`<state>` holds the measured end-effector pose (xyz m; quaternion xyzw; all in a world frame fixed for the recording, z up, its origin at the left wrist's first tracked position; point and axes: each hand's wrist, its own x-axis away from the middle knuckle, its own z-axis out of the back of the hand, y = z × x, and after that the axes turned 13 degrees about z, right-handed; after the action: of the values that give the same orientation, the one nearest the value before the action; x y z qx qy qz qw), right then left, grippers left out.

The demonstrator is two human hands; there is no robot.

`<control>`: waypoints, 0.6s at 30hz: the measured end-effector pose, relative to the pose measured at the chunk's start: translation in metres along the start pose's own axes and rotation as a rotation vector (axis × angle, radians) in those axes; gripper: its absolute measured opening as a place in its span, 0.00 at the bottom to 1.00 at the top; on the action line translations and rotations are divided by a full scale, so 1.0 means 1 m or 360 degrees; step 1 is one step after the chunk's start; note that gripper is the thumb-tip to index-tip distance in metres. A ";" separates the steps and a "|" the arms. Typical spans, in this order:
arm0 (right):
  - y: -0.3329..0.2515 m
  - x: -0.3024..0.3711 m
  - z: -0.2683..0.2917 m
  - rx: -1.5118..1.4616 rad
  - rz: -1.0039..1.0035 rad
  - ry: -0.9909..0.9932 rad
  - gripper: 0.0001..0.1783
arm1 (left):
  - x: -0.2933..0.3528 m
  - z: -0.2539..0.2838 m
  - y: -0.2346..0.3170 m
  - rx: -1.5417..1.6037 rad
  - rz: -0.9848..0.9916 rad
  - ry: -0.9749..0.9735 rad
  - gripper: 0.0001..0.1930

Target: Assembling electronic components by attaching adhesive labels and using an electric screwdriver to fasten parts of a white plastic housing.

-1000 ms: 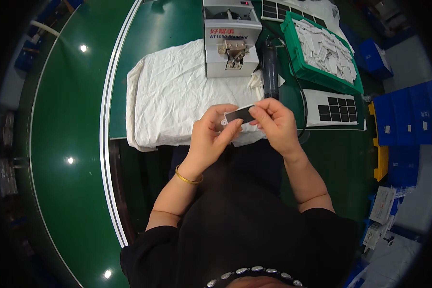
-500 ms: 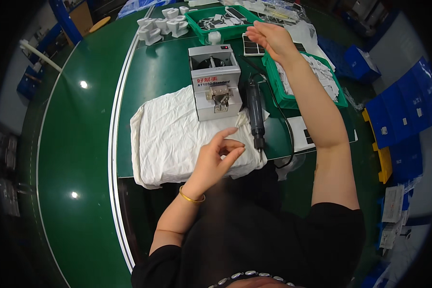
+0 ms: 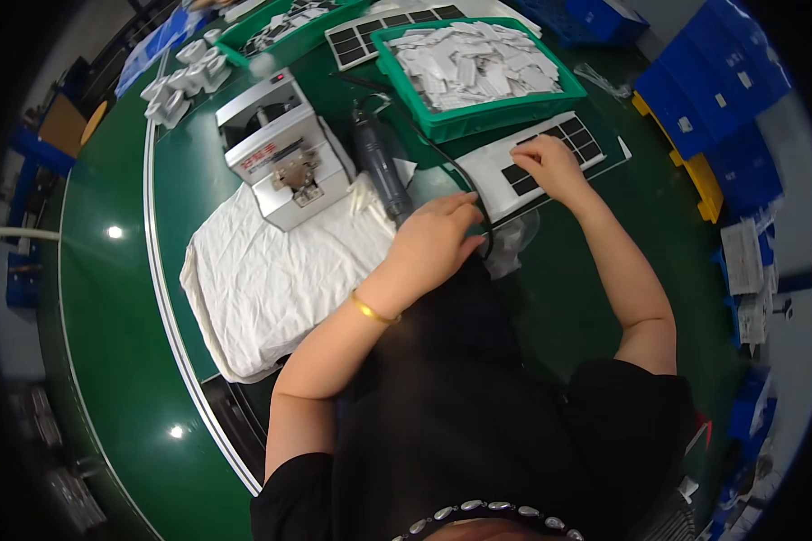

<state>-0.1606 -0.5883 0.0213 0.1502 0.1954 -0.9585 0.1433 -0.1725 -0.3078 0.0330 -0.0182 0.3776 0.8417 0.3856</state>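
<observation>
My right hand [image 3: 553,169] is over a white sheet with rows of black rectangular pads [image 3: 575,137] at the table's right edge. Its thumb and fingertips are pinched together at the pads; whatever is between them is too small to make out. My left hand [image 3: 435,242] has its fingers stretched out and nothing visible in it. It is beside the lower end of a black electric screwdriver [image 3: 381,162], hiding the bit. Left of the screwdriver stands a grey box-shaped machine [image 3: 284,153] with a metal feed part in front, on a white cloth [image 3: 257,270].
A green basket [image 3: 487,120] full of white pieces stands behind the sheet. Farther back lie another green basket [image 3: 235,52] and another sheet of black pads [image 3: 343,56]. White moulded parts [image 3: 185,86] cluster at the far left. A black cable [image 3: 442,155] runs beside the screwdriver.
The view has swung to the right. My right hand has come back from the far side of the table and down to the near sheet. My left hand has moved rightward off the cloth.
</observation>
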 end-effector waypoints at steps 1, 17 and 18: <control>0.006 0.011 -0.002 0.0001 -0.0079 -0.0038 0.13 | -0.010 -0.015 -0.004 -0.0084 -0.0057 -0.0103 0.18; 0.028 0.035 -0.006 -0.1161 -0.0394 0.0113 0.07 | -0.042 -0.082 -0.004 -0.0644 0.0030 -0.0091 0.31; 0.027 0.034 -0.004 -0.1499 -0.0428 0.0141 0.08 | -0.042 -0.082 -0.004 -0.0653 0.0032 -0.0091 0.31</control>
<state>-0.1815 -0.6177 -0.0030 0.0832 0.6311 -0.7687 0.0621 -0.1619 -0.3862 -0.0148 -0.0686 0.1873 0.9049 0.3759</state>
